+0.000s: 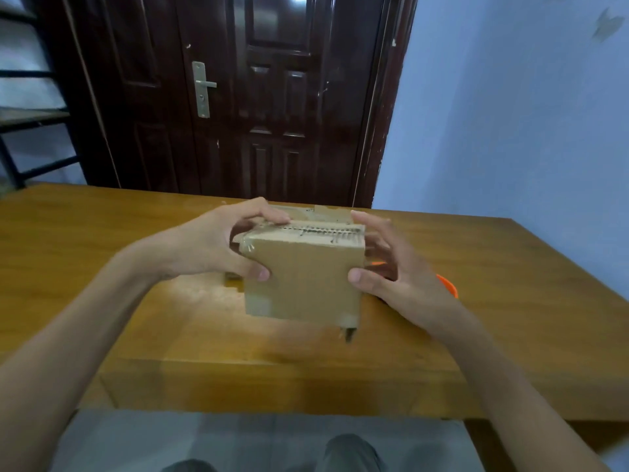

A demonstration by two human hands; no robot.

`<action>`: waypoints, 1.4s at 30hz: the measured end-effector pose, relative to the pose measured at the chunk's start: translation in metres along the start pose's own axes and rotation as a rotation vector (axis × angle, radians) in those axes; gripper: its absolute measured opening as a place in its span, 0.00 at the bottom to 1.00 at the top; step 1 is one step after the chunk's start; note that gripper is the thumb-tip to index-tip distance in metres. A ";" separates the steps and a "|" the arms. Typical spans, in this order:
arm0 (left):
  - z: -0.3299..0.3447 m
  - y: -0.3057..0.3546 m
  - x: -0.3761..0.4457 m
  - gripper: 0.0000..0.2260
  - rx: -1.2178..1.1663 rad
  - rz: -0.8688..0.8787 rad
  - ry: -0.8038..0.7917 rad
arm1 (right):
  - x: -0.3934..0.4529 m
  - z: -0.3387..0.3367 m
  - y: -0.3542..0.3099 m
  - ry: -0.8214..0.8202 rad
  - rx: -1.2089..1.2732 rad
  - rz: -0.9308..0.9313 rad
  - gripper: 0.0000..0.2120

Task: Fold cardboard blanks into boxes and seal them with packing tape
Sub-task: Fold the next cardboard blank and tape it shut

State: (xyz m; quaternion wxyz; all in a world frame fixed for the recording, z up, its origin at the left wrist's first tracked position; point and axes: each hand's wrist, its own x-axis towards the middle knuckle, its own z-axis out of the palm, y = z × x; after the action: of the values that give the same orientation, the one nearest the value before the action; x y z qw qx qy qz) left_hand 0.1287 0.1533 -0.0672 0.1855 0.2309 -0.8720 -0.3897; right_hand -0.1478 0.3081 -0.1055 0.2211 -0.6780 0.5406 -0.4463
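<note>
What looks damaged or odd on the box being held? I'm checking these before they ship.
The cardboard box has a ragged, torn-looking strip along its top front edge, wrinkled tape at the upper left corner, and a loose scrap hanging from its lower right corner. Motion blur hides finer detail.

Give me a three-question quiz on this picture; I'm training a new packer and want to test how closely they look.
1. True or false: the cardboard box is held in both hands, the left hand and the right hand.
2. Multiple choice: the orange object shows A) on top of the box, B) behind the right hand, C) on the door.
3. Fill in: shiny ____ shows at the box's upper left corner.

Key: 1 true; 2 B; 3 tape.
</note>
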 end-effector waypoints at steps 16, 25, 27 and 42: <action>0.097 -0.044 0.002 0.16 0.177 0.198 0.397 | -0.042 0.095 0.036 0.364 -0.561 0.071 0.39; 0.131 -0.049 0.002 0.27 0.178 0.200 0.360 | -0.046 0.111 0.045 0.449 -0.546 0.027 0.34; 0.129 -0.050 0.003 0.25 0.180 0.208 0.364 | -0.049 0.093 0.042 0.319 -0.474 0.030 0.31; 0.133 -0.043 0.008 0.17 0.415 0.314 0.482 | -0.008 -0.050 0.097 0.057 -1.242 0.385 0.31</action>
State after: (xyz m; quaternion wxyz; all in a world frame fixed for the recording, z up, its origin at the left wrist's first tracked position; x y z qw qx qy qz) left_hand 0.0669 0.2025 -0.1823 0.3927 0.2123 -0.8886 -0.1051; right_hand -0.2422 0.2938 -0.1592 -0.1500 -0.5585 0.8155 -0.0208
